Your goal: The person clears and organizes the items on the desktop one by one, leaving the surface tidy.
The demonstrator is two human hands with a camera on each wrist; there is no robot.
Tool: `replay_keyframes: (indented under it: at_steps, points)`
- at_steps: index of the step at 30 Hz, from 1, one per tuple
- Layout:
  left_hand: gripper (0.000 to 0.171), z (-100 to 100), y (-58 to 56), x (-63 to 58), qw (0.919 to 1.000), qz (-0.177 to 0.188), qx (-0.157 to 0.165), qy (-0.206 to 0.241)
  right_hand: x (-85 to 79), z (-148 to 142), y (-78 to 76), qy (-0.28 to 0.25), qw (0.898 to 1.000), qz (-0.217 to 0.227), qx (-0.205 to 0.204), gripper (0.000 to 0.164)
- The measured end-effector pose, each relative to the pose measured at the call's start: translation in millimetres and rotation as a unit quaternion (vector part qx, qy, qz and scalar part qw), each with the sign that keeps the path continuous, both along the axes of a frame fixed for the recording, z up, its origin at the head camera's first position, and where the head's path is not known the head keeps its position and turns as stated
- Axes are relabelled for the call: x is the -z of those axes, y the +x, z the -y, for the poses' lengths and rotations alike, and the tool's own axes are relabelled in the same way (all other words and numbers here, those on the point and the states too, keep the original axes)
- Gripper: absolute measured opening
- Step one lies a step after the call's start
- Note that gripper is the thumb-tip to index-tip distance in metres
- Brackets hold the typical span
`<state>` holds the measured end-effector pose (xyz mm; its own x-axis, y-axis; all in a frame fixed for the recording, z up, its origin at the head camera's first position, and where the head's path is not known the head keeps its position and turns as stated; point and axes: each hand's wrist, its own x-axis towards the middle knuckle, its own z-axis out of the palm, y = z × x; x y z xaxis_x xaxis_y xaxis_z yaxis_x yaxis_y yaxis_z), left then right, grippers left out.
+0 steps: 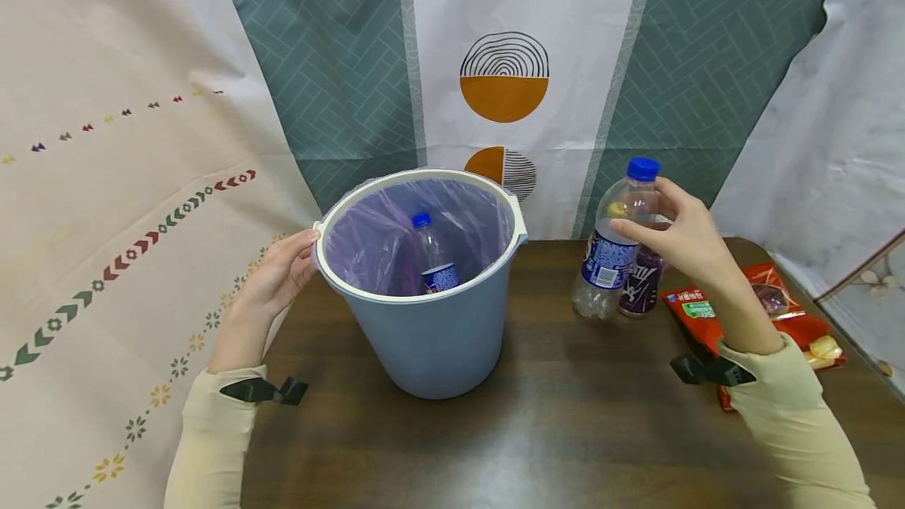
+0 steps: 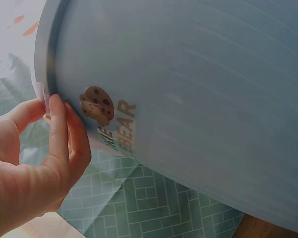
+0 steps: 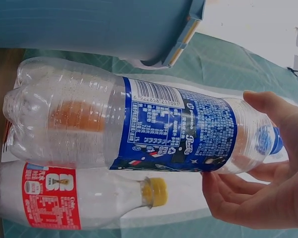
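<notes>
My left hand (image 1: 278,267) pinches the white rim (image 1: 320,246) of a light blue trash bin (image 1: 441,344) between thumb and fingers. In the left wrist view its fingertips (image 2: 56,101) press on the rim, near a cookie-and-bear print. A thin clear purplish bag lines the bin, and a plastic bottle (image 1: 430,254) with a blue cap stands inside. To the right, my right hand (image 1: 682,230) grips a clear plastic bottle (image 3: 174,124) by its upper part, below the blue cap. That bottle is slightly tilted, its base close to the table. It has a blue label and looks empty.
Right behind the held bottle stands a dark purple can (image 1: 642,283). A bottle (image 3: 49,196) with a yellow cap and red label shows beside it in the right wrist view. Red snack bags (image 1: 771,297) lie at the right table edge. A patterned cloth (image 1: 339,85) hangs behind.
</notes>
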<state>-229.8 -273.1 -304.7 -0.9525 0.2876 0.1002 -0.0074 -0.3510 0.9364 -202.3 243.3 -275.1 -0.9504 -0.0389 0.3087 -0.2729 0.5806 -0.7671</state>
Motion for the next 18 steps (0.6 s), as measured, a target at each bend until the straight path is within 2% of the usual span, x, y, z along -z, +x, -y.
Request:
replay_keyframes:
  at_steps: [9, 18]
  points:
    - [0.024, 0, 0.0, 1.0, 1.0, 0.0, 0.001, 0.005, -7.5, 8, -4.3, -0.009, 1.0, -0.025, -0.005, 0.062]
    - [0.023, 0, -0.2, 0.3, 1.0, 0.001, 0.002, 0.005, -16.1, 12, -6.2, -0.008, 0.999, -0.027, -0.019, 0.061]
